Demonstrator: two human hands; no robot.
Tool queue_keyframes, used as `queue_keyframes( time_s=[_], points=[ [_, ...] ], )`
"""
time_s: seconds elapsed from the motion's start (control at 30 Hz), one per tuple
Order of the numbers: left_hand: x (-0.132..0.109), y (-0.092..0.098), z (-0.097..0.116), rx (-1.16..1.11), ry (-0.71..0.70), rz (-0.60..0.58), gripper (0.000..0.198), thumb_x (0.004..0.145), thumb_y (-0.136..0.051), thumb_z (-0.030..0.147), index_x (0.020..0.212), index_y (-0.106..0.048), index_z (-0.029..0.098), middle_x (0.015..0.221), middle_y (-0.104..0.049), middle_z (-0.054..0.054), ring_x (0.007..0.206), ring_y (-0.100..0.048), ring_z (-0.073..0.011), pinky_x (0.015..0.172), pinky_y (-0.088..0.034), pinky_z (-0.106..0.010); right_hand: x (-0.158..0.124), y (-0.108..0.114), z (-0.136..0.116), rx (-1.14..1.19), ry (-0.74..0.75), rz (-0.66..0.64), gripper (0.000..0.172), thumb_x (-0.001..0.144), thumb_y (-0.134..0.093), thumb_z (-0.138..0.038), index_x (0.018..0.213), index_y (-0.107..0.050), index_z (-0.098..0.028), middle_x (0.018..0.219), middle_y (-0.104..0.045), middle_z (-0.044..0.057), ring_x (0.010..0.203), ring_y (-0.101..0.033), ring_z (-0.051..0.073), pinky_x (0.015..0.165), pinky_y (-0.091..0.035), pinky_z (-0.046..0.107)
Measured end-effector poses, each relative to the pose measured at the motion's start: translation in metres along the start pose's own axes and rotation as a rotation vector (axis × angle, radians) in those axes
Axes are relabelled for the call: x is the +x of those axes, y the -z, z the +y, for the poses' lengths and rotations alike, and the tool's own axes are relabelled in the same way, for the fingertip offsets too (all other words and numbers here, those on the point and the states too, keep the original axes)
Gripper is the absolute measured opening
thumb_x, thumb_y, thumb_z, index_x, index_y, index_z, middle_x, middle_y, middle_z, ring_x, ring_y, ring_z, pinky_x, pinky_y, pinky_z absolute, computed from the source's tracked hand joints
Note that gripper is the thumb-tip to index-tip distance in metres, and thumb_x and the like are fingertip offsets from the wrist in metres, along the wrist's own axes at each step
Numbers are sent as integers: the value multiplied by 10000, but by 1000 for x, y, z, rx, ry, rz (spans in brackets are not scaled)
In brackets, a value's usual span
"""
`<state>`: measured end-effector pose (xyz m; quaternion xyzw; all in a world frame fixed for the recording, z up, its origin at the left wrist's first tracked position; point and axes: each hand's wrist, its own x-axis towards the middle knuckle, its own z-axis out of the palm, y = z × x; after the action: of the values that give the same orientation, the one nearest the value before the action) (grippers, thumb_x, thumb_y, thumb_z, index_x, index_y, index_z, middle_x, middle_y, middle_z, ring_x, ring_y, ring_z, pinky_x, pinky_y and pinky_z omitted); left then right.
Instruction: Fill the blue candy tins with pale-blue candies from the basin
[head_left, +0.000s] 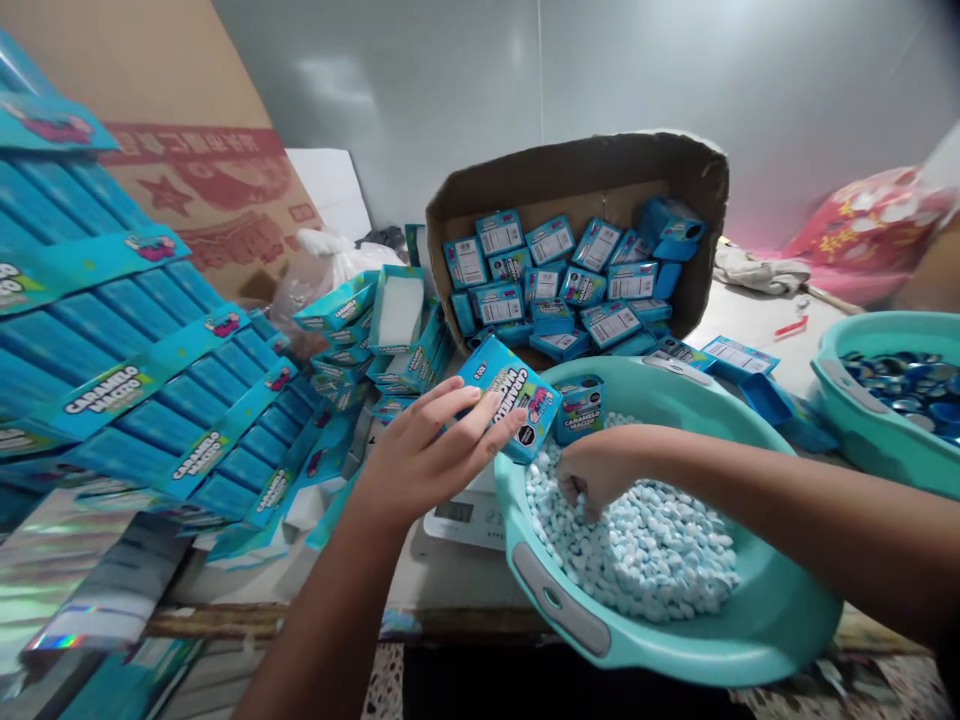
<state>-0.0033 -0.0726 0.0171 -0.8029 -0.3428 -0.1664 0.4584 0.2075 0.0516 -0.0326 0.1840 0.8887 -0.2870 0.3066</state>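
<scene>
My left hand (439, 440) grips a blue candy tin (510, 395) printed "Caramelo Macizo", tilted over the left rim of the turquoise tub (780, 630). Inside the tub lies a heap of small pale blue and white candies (667, 550). My right hand (596, 470) reaches down into these candies with its fingers curled; whatever they hold is hidden. Just behind that hand, a second blue tin (579, 408) stands in the tub against its far left wall. Partly under the tub's left side sits a white scale (465, 520).
A cardboard box (577, 170) at the back holds many blue tins. Display cartons (142, 370) full of blue packs are stacked at left, beside open blue trays (397, 310). Another turquoise tub (862, 370) with shiny blue lids stands at right, near loose tins (739, 355).
</scene>
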Motion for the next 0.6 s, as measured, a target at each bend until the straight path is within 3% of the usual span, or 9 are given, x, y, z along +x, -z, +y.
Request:
queue_keyframes(
  time_s=[0.13, 0.3, 0.47, 0.6],
  points=[
    [-2, -7, -1, -29, -5, -3, 543, 849, -656, 98, 1338, -544, 306, 1139, -661, -21, 1094, -615, -161, 1064, -505, -366, 0, -1, 0, 15, 5, 10, 285, 657, -825, -273, 923, -739, -218, 834, -687, 13, 702, -583, 179, 617, -405, 277],
    [-32, -35, 9, -187, 257, 37, 573, 820, -661, 60, 1316, -572, 334, 1136, -661, -51, 1141, -567, -210, 1060, -478, -421, 2, -1, 0, -32, -12, -5, 394, 627, -837, -277, 999, -739, -189, 850, -686, 13, 712, -576, 179, 616, -396, 274],
    [-63, -60, 23, -461, 657, 105, 447, 823, -654, 111, 1239, -630, 272, 1119, -643, -75, 1078, -593, -220, 976, -499, -411, 0, -1, 0, -29, -29, -3, 414, 624, -823, -288, 1017, -736, -193, 889, -703, 10, 713, -584, 167, 580, -383, 255],
    [-78, -69, 31, -811, 1090, -34, 307, 796, -715, 274, 1090, -681, 193, 1071, -662, -83, 989, -644, -216, 892, -530, -363, 0, -2, 1, -36, -24, 2, 415, 608, -815, -303, 1003, -731, -206, 889, -712, 6, 705, -587, 165, 548, -372, 244]
  ],
)
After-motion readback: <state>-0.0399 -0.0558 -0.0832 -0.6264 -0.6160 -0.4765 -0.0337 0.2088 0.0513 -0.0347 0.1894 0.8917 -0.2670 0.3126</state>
